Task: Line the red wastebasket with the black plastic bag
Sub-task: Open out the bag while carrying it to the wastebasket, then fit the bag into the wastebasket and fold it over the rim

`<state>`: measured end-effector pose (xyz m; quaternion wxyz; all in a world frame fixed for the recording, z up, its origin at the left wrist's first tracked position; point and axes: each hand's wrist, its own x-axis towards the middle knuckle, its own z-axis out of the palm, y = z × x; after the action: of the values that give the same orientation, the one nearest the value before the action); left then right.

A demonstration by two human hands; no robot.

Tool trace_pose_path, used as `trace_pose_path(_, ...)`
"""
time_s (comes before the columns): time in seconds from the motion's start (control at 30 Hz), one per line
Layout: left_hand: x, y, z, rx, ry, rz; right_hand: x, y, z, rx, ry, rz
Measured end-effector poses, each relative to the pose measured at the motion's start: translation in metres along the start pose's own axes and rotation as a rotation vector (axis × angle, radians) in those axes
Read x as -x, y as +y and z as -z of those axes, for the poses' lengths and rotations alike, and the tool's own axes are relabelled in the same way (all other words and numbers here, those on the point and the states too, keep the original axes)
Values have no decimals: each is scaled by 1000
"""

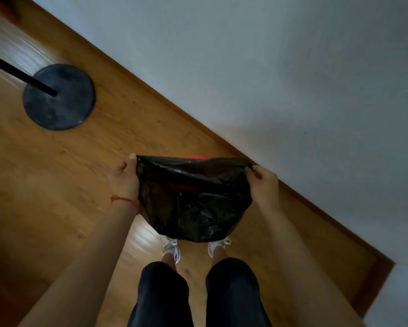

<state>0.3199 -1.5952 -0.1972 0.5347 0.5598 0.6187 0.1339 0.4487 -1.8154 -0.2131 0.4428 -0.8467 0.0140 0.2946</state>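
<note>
A black plastic bag [193, 197] hangs stretched between my two hands above the floor, its top edge pulled wide. My left hand [125, 178] pinches the bag's left top corner, and my right hand [264, 182] pinches the right top corner. The red wastebasket [196, 157] stands on the floor behind the bag; only a small arc of its red rim shows above the bag's top edge, and a faint red glow shows through the thin plastic. The rest of the wastebasket is hidden.
A black round stand base [59, 97] with a black pole sits on the wooden floor [56, 175] at the left. A white wall [292, 79] with a wooden skirting board runs diagonally on the right. My feet in white shoes [172, 249] stand below the bag.
</note>
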Motion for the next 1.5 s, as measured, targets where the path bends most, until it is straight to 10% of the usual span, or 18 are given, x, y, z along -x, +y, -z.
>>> trace_pose_path(1.5,-130,-157,-92,35,-7,122,-144,138,-108,162,-3,-25)
